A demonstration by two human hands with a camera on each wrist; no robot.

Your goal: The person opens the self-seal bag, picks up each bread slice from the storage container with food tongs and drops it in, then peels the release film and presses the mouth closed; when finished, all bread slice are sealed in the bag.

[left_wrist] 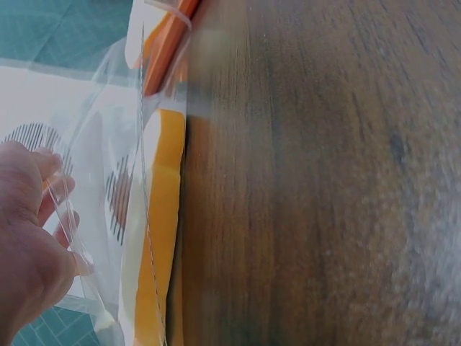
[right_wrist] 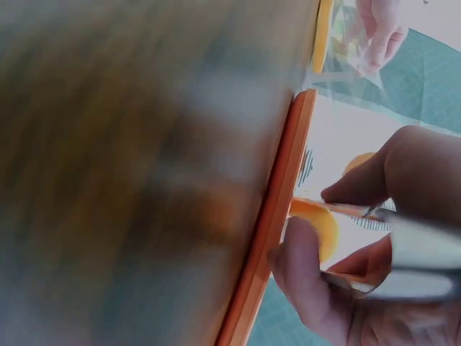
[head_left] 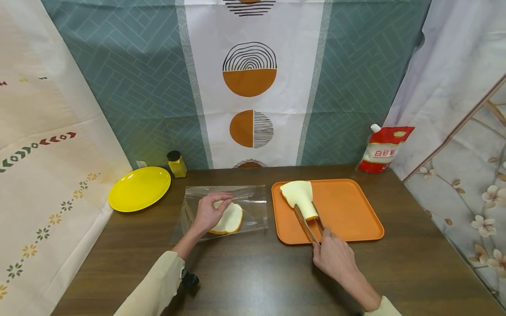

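Observation:
My left hand (head_left: 210, 211) pinches the top film of a clear plastic bag (head_left: 257, 213) and lifts it. Inside the bag lies a cream bread slice (head_left: 231, 218) with an orange-yellow crust, seen edge-on in the left wrist view. In my right hand (head_left: 336, 256) is a pair of tongs (head_left: 305, 226), whose arms squeeze a second bread slice (head_left: 297, 192) from both sides. That slice is curled at its near end and fans out at its far end, over the left part of an orange tray (head_left: 348, 210).
A yellow plate (head_left: 138, 189) stands at the left, beside a dark-lidded jar of yellow contents (head_left: 177, 166). At the back right is a red and white pouch (head_left: 381, 150) with a white cap. Curtains (head_left: 158, 87) hang along the table's back and sides.

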